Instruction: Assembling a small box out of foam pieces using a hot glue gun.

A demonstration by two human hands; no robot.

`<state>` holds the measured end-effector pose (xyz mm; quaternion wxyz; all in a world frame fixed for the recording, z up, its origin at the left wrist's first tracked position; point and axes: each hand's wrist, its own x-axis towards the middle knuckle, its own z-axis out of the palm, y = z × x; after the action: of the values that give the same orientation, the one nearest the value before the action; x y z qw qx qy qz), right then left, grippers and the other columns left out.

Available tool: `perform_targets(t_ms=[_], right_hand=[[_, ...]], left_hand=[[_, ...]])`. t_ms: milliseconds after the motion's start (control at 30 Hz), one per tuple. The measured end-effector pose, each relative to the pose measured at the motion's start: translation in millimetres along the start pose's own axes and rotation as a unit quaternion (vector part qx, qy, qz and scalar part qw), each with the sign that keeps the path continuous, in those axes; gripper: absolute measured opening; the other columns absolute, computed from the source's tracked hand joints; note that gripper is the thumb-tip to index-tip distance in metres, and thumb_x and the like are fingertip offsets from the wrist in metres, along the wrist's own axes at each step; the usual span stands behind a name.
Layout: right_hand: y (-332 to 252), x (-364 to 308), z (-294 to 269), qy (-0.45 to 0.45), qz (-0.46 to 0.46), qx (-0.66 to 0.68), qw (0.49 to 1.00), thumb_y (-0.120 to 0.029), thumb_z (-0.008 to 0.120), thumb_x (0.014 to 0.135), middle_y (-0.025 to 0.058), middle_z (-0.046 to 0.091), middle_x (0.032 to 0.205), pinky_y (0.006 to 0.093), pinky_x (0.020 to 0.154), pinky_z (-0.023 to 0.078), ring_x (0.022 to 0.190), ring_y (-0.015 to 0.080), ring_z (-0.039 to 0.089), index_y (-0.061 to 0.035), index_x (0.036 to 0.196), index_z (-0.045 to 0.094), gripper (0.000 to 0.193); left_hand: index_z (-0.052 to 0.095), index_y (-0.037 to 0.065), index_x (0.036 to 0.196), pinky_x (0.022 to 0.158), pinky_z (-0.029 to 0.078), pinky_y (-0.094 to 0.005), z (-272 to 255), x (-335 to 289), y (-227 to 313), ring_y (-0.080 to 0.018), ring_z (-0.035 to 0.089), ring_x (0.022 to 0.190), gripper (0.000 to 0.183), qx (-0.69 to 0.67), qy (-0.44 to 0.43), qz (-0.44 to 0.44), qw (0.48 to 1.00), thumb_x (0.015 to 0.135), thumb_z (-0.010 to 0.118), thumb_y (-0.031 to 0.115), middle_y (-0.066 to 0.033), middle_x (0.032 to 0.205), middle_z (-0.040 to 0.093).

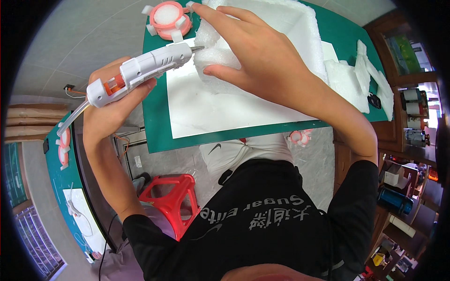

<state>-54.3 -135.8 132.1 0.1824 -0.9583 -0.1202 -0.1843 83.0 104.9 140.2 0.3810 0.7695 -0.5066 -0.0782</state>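
Observation:
My left hand (115,100) is wrapped around a white glue gun (154,63) with an orange part, a clear glue stick (72,119) trailing from its back. Its metal nozzle points right and meets, or nearly meets, the left wall of a white foam box (302,35). Over that same side of the box my right hand (262,51) is spread, thumb low by the wall and index finger reaching far left. Whether its fingertips press on the foam I cannot tell. Left of the box lies a round pink-and-white piece (169,19) with small foam blocks around it.
White paper (187,117) covers part of the green tabletop (154,136). Foam sheets (349,82) and a small black object (373,100) lie at right. A red stool (176,196) stands below. Another green table (56,164) is at far left, and cluttered shelves (398,187) are at right.

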Motion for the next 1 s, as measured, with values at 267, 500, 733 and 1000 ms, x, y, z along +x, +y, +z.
perform_targets(t_ms=[267, 500, 733, 1000], right_hand=[[-3.1, 1.7, -6.5, -0.020, 0.010, 0.022, 1.000, -0.023, 0.069, 0.091, 0.0371, 0.048, 0.137, 0.0465, 0.100, 0.051, 0.130, 0.0480, 0.048, 0.0109, 0.147, 0.029, 0.077], [3.7, 0.6, 5.1, 0.001, 0.001, -0.008, 1.000, -0.024, 0.068, 0.092, 0.0357, 0.048, 0.138, 0.0473, 0.102, 0.049, 0.131, 0.0481, 0.047, 0.0110, 0.147, 0.029, 0.076], [2.7, -5.8, 16.7, 0.081, -0.016, -0.033, 0.996, -0.025, 0.073, 0.086, 0.0268, 0.053, 0.139, 0.0449, 0.099, 0.051, 0.131, 0.0424, 0.050, 0.0062, 0.141, 0.042, 0.070], [4.3, -8.6, 24.1, 0.151, -0.028, -0.080, 0.985, -0.025, 0.079, 0.081, 0.0181, 0.064, 0.127, 0.0436, 0.089, 0.058, 0.127, 0.0358, 0.056, 0.0014, 0.129, 0.053, 0.061]], left_hand=[[0.065, -0.003, 0.087, 0.059, 0.043, -0.0320, -6.1, 0.8, -0.1, -0.0181, 0.056, 0.064, 0.014, 0.030, -0.024, 0.015, 0.999, 0.080, 0.073, 0.007, -0.0090, 0.074, 0.061], [0.065, -0.003, 0.086, 0.058, 0.043, -0.0343, -8.3, 1.7, 2.0, -0.0223, 0.055, 0.062, 0.012, 0.054, -0.031, 0.046, 0.997, 0.079, 0.071, 0.005, -0.0105, 0.073, 0.059], [0.066, -0.003, 0.086, 0.058, 0.040, -0.0320, -16.4, -6.9, 2.1, -0.0181, 0.052, 0.062, 0.014, 0.042, -0.001, 0.003, 0.999, 0.077, 0.072, 0.006, -0.0082, 0.073, 0.057], [0.070, -0.004, 0.090, 0.060, 0.040, -0.0294, -12.8, -16.4, -8.1, -0.0133, 0.055, 0.067, 0.017, -0.040, 0.039, -0.026, 0.998, 0.078, 0.073, 0.008, -0.0069, 0.076, 0.059]])
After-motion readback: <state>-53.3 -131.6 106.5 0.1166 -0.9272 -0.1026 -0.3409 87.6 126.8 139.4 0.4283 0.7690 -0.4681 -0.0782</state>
